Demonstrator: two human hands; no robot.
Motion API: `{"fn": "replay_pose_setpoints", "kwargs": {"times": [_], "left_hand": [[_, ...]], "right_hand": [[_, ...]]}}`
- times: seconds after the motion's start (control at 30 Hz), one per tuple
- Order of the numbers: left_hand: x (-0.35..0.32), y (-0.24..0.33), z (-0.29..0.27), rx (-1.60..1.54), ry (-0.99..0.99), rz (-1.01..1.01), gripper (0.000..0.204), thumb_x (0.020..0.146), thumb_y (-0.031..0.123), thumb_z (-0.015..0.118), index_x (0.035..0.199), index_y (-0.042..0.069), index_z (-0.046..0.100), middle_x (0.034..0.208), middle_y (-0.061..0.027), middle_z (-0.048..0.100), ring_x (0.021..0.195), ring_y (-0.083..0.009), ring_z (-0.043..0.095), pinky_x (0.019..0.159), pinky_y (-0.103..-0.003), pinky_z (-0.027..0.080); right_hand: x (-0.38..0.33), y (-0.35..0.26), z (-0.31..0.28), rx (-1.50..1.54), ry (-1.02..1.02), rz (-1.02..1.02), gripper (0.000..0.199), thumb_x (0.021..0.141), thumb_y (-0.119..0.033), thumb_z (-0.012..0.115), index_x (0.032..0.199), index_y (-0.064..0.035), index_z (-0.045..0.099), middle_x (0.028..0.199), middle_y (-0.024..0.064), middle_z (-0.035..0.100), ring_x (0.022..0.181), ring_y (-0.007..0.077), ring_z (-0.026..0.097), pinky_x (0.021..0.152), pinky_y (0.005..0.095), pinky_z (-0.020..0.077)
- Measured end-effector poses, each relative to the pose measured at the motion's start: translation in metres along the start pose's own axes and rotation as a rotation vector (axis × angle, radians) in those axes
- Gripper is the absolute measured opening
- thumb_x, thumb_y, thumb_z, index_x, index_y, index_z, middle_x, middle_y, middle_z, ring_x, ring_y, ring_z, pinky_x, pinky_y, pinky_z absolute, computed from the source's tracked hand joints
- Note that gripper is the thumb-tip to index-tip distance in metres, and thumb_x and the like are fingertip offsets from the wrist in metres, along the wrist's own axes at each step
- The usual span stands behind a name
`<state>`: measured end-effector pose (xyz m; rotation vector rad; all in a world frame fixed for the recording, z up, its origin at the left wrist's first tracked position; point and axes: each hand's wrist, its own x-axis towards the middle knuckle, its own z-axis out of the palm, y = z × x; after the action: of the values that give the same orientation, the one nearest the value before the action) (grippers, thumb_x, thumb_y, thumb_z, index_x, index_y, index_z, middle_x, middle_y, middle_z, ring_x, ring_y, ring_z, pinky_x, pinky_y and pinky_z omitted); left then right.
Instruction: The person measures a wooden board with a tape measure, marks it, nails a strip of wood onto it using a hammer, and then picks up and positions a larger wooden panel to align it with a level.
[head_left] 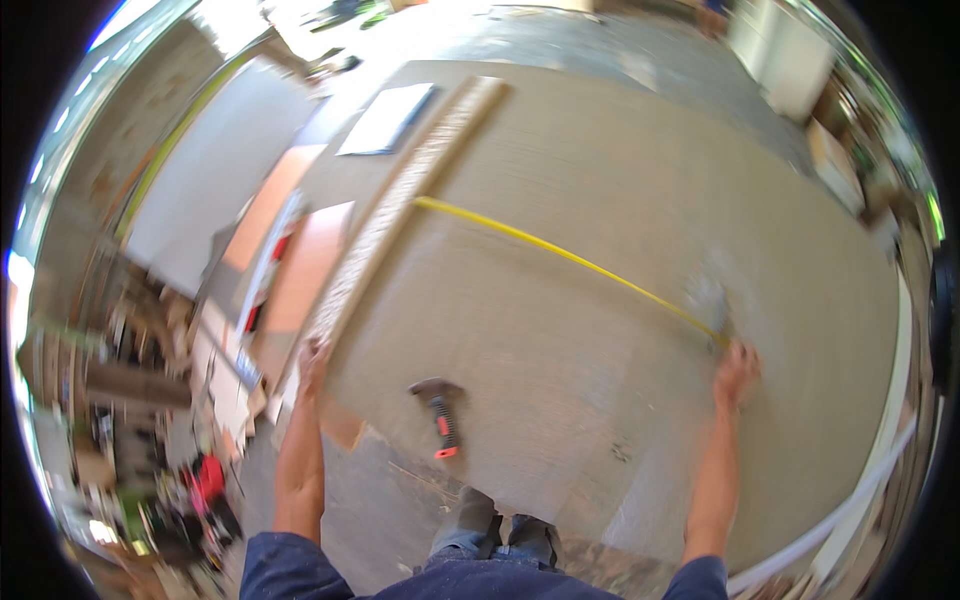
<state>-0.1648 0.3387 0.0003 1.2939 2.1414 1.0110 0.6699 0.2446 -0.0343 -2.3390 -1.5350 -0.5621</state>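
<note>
My left hand (314,362) is closed at the near end of a long timber length (405,190) with a whitish, rough-looking top face, which slants away toward the far side of a broad grey-brown sheet (540,370). A yellow tape measure (560,252) is stretched across that sheet, from the timber's side to my right hand (738,375). My right fingers are closed around its right end; whether the case lies inside them is hidden by blur. Between my arms, nearer my body, rests a claw hammer (440,415) with a black and red-orange grip.
Left of the timber are orange panels (312,262), a red-and-silver level-like bar (268,265) and a large pale board (222,165). A white-and-blue flat packet (388,118) lies at the far left. Cluttered shelving (130,375) stands left; a pale strip (880,430) edges the right.
</note>
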Motion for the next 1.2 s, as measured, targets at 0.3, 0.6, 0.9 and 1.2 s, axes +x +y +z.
{"fn": "replay_pose_setpoints", "kwargs": {"times": [0.3,0.6,0.9,1.2], "left_hand": [[-0.095,-0.151,-0.112,-0.370,0.572,-0.676,0.048,0.084,0.031,0.066,0.120,0.000,0.061,0.129,-0.0149,0.058,0.124,-0.0293,0.049,0.108,-0.046,0.031],[-0.095,-0.109,-0.092,-0.736,0.097,-0.525,0.037,0.086,0.023,0.058,0.113,-0.001,0.065,0.119,-0.0110,0.064,0.105,-0.0204,0.058,0.096,-0.034,0.040],[-0.098,-0.084,-0.109,-0.127,0.156,-0.427,0.055,0.081,0.018,0.064,0.131,-0.003,0.055,0.133,-0.0178,0.059,0.127,-0.0313,0.052,0.108,-0.042,0.035],[-0.089,0.001,-0.142,-0.564,-0.527,-0.120,0.041,0.095,0.022,0.059,0.132,0.003,0.056,0.124,-0.0086,0.061,0.110,-0.0177,0.056,0.094,-0.033,0.046]], "right_hand": [[-0.116,0.042,-0.056,0.231,-0.320,-0.053,0.017,0.087,-0.009,0.061,0.098,0.0037,0.059,0.097,0.0228,0.057,0.097,0.0425,0.052,0.087,0.0501,0.0418],[-0.221,-0.058,-0.128,0.308,-0.448,0.228,0.015,0.087,-0.007,0.056,0.098,0.0037,0.058,0.094,0.0223,0.057,0.093,0.0376,0.055,0.085,0.0468,0.0427],[-0.192,-0.297,-0.133,0.561,-0.557,0.270,0.024,0.090,-0.017,0.057,0.097,0.0062,0.058,0.081,0.0185,0.057,0.074,0.0303,0.055,0.070,0.0441,0.0435],[-0.205,-0.537,-0.205,0.886,-0.680,0.198,0.032,0.097,-0.031,0.060,0.094,0.0011,0.065,0.079,0.0066,0.064,0.071,0.0136,0.056,0.067,0.0324,0.0467]]}}
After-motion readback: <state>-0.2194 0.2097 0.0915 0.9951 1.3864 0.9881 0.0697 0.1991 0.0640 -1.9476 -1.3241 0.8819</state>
